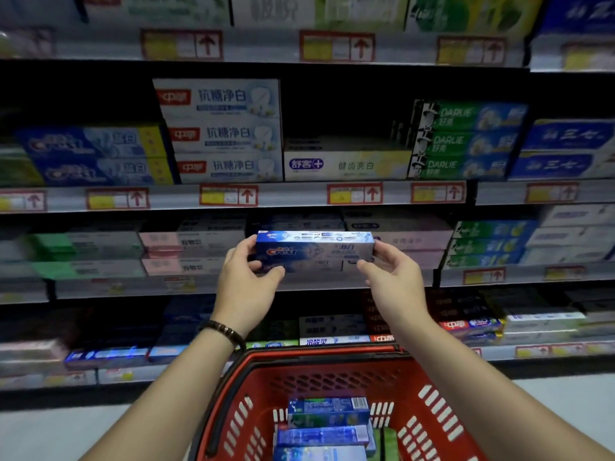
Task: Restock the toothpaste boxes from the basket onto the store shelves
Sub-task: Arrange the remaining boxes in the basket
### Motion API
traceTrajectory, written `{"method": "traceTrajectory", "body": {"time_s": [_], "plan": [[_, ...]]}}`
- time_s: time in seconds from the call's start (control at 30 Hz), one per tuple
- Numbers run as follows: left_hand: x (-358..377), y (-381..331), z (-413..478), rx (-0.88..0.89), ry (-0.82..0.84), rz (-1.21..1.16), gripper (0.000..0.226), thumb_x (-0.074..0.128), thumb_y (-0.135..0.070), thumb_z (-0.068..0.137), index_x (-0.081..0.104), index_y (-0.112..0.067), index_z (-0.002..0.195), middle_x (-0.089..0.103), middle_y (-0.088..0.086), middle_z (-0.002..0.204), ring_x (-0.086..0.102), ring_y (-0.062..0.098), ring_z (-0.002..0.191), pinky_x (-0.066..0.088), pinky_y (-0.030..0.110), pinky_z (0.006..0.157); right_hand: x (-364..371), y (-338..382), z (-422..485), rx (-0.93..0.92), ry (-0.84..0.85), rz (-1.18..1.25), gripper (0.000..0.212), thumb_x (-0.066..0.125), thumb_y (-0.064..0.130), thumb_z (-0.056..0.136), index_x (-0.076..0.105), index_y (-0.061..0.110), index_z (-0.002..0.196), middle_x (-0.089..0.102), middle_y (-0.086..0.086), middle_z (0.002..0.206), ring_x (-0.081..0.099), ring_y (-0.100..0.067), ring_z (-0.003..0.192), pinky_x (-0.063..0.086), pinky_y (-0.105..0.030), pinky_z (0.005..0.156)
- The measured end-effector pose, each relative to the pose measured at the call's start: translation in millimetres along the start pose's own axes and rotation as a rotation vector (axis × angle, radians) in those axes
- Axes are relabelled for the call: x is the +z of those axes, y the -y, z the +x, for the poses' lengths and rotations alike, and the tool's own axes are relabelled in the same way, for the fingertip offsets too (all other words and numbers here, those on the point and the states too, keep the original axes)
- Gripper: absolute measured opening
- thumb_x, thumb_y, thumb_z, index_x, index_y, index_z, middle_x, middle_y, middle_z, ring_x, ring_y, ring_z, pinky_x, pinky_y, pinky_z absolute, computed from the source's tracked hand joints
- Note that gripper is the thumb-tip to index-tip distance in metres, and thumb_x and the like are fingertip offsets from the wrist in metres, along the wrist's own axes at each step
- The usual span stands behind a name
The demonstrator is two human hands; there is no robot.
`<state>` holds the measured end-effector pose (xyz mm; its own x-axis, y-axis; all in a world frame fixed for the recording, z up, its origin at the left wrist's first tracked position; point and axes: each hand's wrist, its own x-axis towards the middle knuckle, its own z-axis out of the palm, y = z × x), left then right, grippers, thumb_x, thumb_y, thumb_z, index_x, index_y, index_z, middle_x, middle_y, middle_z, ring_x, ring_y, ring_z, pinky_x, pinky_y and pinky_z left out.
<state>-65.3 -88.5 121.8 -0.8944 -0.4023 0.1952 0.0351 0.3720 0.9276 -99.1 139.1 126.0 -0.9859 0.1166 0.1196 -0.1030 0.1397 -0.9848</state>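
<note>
On the middle shelf (296,196), far left: 2 stacked blue Crest boxes (96,154), blurred. Touching them on the right, a taller stack of 3 white boxes (223,131) with red logos. Our left wrist carries a dark beaded bracelet (223,329). Our left hand (248,284) grips the left end of the held Crest box (314,249): thumb curled under the bottom front edge, fingers wrapped round the end towards the back. That box is level, long side across, logo facing us, up in the air in front of the shelf 1 level under the middle one, at the height of the blurred stock there; we cannot tell if it touches that stock. Below it, low centre, the red basket (429,394) sits between our forearms, in front of the bottom shelf. We count 3 toothpaste boxes (327,414) lying flat in it, overlapping, the farthest showing a barcode at its right end. Above the held box, a single white box (346,166) lies flat at the middle shelf's front edge. Our right hand (392,281) grips the right end of the held box: thumb under the bottom edge, fingers curled behind the end. Right of the single box, a stack of 3 green Darlie boxes (466,141), then 2 stacked blue boxes (562,148) far right, blurred. Red-framed price tags (229,195) with up arrows run along the shelf lips
</note>
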Motion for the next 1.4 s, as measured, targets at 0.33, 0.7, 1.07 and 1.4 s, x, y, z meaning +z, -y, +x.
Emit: {"method": "traceTrajectory", "body": {"time_s": [0.33, 0.7, 1.07, 1.4], "plan": [[4.3, 12.2, 51.8, -0.03, -0.03, 0.078, 0.075, 0.081, -0.034, 0.083, 0.047, -0.043, 0.148, 0.059, -0.015, 0.13, 0.052, 0.02, 0.127, 0.048, 0.049, 0.108, 27.5, 3.0, 47.0, 0.02, 0.053, -0.03, 0.062, 0.077, 0.024, 0.087, 0.061, 0.027, 0.146, 0.071, 0.008, 0.129, 0.07, -0.007, 0.104, 0.059, -0.042, 0.097], [11.1, 12.8, 85.0, -0.006, -0.096, 0.381, 0.062, 0.074, -0.042, 0.09, 0.049, -0.02, 0.143, 0.049, -0.001, 0.146, 0.037, 0.026, 0.142, 0.031, 0.056, 0.112, 44.2, 2.6, 87.1, -0.031, 0.127, -0.338, 0.06, 0.073, 0.031, 0.088, 0.054, 0.03, 0.145, 0.07, 0.004, 0.12, 0.067, -0.024, 0.099, 0.058, -0.048, 0.092], [12.7, 11.8, 108.1, -0.091, -0.082, 0.383, 0.053, 0.076, -0.045, 0.088, 0.053, -0.019, 0.128, 0.059, 0.005, 0.133, 0.049, 0.034, 0.13, 0.031, 0.053, 0.11, 50.3, -5.8, 124.8, 0.208, 0.184, -0.161, 0.025, 0.069, 0.004, 0.095, 0.048, 0.009, 0.107, 0.054, -0.015, 0.086, 0.053, -0.023, 0.065, 0.045, -0.031, 0.048], [16.5, 16.2, 112.8, -0.11, -0.067, 0.33, 0.042, 0.08, -0.043, 0.084, 0.042, -0.026, 0.087, 0.051, -0.008, 0.091, 0.057, 0.034, 0.105, 0.047, 0.061, 0.101, 53.4, -4.3, 132.4, 0.207, 0.219, -0.179, 0.03, 0.073, 0.01, 0.095, 0.044, 0.011, 0.098, 0.055, -0.018, 0.087, 0.055, -0.026, 0.071, 0.047, -0.037, 0.057]]}}
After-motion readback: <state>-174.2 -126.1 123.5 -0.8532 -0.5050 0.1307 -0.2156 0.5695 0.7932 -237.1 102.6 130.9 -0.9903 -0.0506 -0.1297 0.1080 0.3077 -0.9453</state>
